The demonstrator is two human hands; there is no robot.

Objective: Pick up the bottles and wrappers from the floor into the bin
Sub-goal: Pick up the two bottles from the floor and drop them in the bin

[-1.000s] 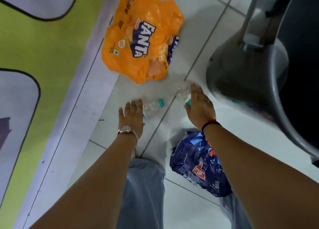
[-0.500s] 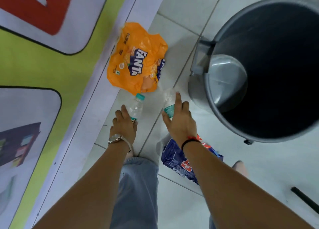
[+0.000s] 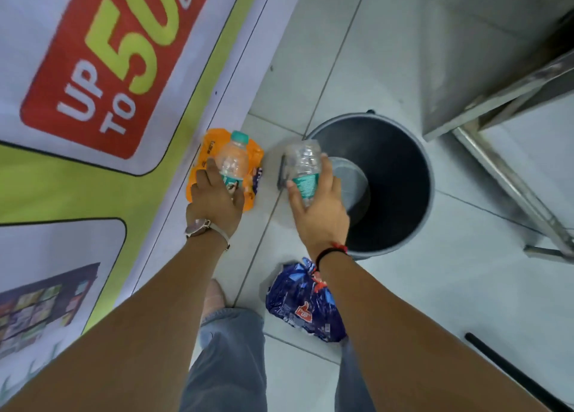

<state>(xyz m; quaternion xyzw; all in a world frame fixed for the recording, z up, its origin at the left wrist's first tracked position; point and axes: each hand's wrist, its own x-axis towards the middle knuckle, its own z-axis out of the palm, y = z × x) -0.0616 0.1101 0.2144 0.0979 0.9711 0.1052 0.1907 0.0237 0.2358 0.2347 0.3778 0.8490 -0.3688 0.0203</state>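
My left hand (image 3: 214,198) grips a clear plastic bottle with a teal cap (image 3: 233,159), held above the orange Fanta wrapper (image 3: 255,158) that lies on the floor. My right hand (image 3: 320,212) grips a second clear bottle with a teal label (image 3: 304,163), bottom end forward, just left of the dark grey bin (image 3: 400,175). The bin stands open on the tiles, its swing lid hanging inside. A blue Thums Up wrapper (image 3: 302,303) lies on the floor under my right wrist.
A printed banner (image 3: 102,79) covers the wall or floor strip on the left. A steel table leg and frame (image 3: 512,175) stand to the right of the bin. A black rod (image 3: 515,371) lies at lower right. My jeans and foot show below.
Both hands closed on the bottles and lifted them off the floor. The view rose away from the floor, so the bin and wrappers look smaller; the right bottle is now beside the bin's rim.
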